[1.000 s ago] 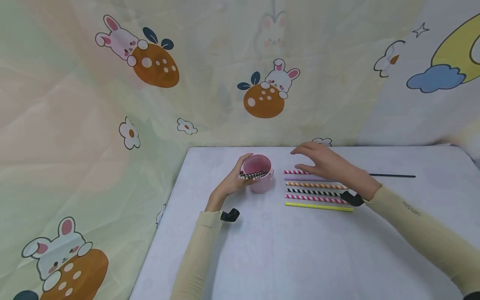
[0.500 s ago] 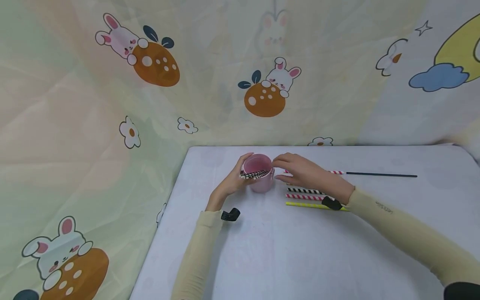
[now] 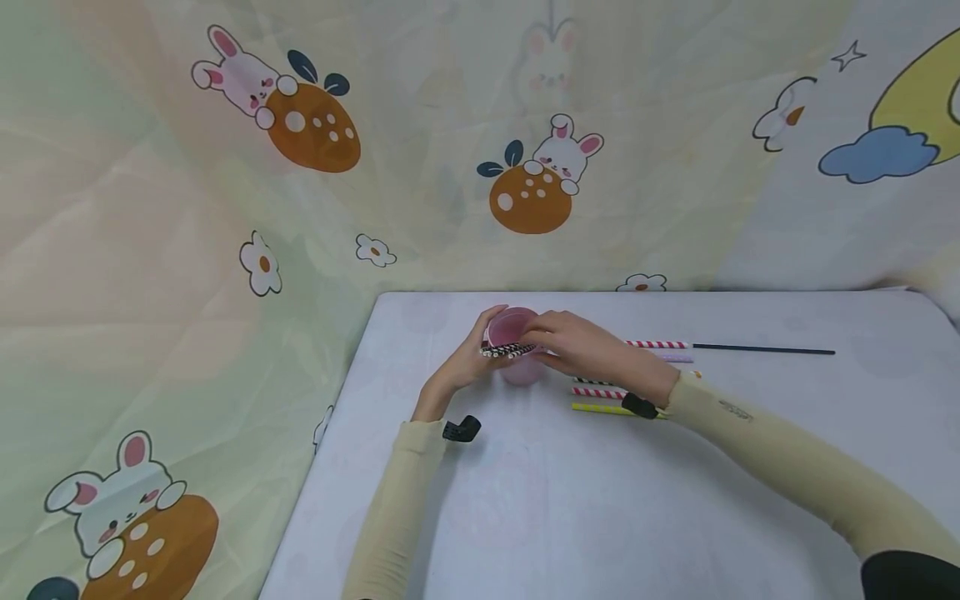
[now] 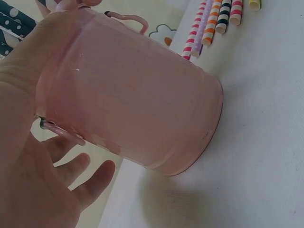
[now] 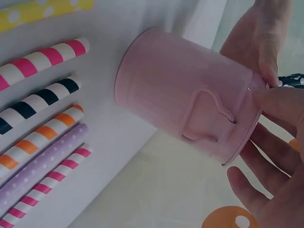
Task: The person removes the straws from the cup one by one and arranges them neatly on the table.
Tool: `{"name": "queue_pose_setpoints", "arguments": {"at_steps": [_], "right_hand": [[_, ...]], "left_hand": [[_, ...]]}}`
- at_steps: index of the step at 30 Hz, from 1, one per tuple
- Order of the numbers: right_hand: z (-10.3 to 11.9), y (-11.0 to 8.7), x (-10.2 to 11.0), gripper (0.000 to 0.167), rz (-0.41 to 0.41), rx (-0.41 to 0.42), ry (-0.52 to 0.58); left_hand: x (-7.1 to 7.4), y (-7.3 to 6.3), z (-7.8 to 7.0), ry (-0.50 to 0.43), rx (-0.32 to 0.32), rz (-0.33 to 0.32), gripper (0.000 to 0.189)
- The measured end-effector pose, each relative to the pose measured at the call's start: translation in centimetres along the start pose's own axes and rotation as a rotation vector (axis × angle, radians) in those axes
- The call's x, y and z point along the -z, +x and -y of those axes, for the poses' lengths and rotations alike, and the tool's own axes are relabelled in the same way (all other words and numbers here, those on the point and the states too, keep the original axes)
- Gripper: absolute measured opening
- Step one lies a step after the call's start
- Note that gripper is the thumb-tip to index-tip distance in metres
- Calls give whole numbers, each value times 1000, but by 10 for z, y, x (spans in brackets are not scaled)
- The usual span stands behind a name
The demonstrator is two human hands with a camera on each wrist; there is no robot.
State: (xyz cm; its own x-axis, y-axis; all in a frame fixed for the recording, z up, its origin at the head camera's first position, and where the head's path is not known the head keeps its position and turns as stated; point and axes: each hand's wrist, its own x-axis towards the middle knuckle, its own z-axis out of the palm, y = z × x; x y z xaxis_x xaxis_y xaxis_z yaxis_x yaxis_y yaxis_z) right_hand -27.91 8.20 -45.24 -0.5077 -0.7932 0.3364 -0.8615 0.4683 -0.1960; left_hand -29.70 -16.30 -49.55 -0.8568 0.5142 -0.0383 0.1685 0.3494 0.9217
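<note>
A pink metal bucket [image 3: 522, 372] with small side handles is gripped at its rim by my left hand [image 3: 463, 360], the thumb near the mouth. Several dark, white-dotted paper straws [image 3: 507, 350] project across the near side of the bucket's mouth, next to the left thumb. In the left wrist view their ends [image 4: 12, 28] appear beside the hand, and the bucket's base is close to the table. From the other side my right hand [image 3: 588, 343] reaches over the mouth. Its thumb overlaps the rim in the right wrist view, and the other fingers [image 5: 251, 190] extend loosely apart.
Right of the bucket lies a row of paper straws: pink-striped [image 5: 47, 185], purple dotted [image 5: 45, 164], orange-striped [image 5: 42, 137], black-striped [image 5: 40, 104], another pink-striped [image 5: 45, 61] and yellow [image 5: 42, 14]. A thin black rod [image 3: 765, 349] lies beyond them on the white-covered table [image 3: 600, 500].
My right hand has moved left from above the row of straws to the bucket's mouth, uncovering more of the black rod. The left hand and bucket have stayed nearly still.
</note>
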Motion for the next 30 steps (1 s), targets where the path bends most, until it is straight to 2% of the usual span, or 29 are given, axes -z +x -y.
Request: {"name": "queue_pose_setpoints", "arguments": {"at_steps": [3, 7, 19, 30], "right_hand": [[-1, 2, -3, 30, 3, 8, 3], [-1, 5, -7, 29, 33, -30, 2], [1, 5, -6, 26, 23, -51, 20], [2, 4, -2, 24, -20, -40, 62]], "left_hand": [[-1, 6, 13, 3, -7, -17, 92], [-2, 7, 18, 3, -28, -36, 90], [-2, 7, 17, 8, -32, -54, 89], [-4, 6, 16, -5, -1, -65, 91]]}}
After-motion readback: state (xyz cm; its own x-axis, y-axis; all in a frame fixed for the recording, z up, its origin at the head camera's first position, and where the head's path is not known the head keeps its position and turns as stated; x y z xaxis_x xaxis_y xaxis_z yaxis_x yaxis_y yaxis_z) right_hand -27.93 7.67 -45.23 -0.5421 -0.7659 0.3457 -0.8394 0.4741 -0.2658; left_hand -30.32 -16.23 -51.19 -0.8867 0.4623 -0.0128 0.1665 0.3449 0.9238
